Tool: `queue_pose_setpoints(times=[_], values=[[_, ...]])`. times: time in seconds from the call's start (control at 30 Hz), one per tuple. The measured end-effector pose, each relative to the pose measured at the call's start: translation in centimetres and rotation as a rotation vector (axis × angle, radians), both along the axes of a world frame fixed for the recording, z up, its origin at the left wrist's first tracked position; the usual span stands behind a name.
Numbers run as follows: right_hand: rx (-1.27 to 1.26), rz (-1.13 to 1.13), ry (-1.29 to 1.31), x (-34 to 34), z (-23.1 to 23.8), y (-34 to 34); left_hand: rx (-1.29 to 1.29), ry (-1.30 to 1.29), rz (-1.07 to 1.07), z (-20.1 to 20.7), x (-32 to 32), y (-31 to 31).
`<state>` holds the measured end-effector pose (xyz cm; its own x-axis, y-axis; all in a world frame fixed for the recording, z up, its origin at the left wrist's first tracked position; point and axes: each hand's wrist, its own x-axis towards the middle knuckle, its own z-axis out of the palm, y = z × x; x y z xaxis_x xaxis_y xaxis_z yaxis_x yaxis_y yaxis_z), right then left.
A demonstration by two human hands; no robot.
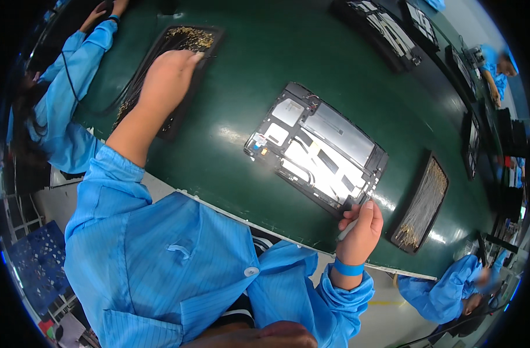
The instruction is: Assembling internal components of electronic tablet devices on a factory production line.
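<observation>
My left hand (pixel 169 81) is closed in a pinch above the far edge of a black tray (pixel 167 129) at the left. A thin dark cable end shows past its fingertips. Many thin black cables with gold-coloured ends (pixel 192 38) fill that tray. In the middle lies an opened tablet-like device (pixel 339 132), its inside up, with silver plates, a white area and black strips. My right hand (pixel 361 235) is closed at the device's near right corner, fingertips touching its edge. Something slim and pale shows under that hand's fingers; I cannot make out its kind.
A second black tray (pixel 397 238) of grey cables with gold-coloured ends stands at the right. More opened devices (pixel 387 35) lie along the table's far right side. A co-worker's blue sleeves (pixel 73 87) reach in at the left, and other people sit at the right.
</observation>
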<state>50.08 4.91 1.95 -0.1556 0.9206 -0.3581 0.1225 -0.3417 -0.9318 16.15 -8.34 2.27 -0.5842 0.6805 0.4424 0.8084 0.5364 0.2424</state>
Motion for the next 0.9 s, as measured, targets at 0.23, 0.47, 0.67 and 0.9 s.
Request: queue_pose_setpoints(times=[0.23, 0.47, 0.67, 0.9], values=[[-0.012, 0.089, 0.044, -0.6, -0.2, -0.1, -0.177, -0.073, 0.235, -3.4, -3.0, -1.7], [-0.010, 0.093, 0.038, -0.7, -0.5, -0.7, 0.012, -0.190, 0.123, 0.6, 0.4, -0.6], [-0.086, 0.139, 0.081, -1.6, 0.0, -0.5, 0.020, 0.175, -0.362, 1.8, 4.7, 2.1], [-0.202, 0.439, 0.130, -5.4, 1.3, -1.2, 0.051, 0.174, -0.596, 2.3, 7.3, 3.1]])
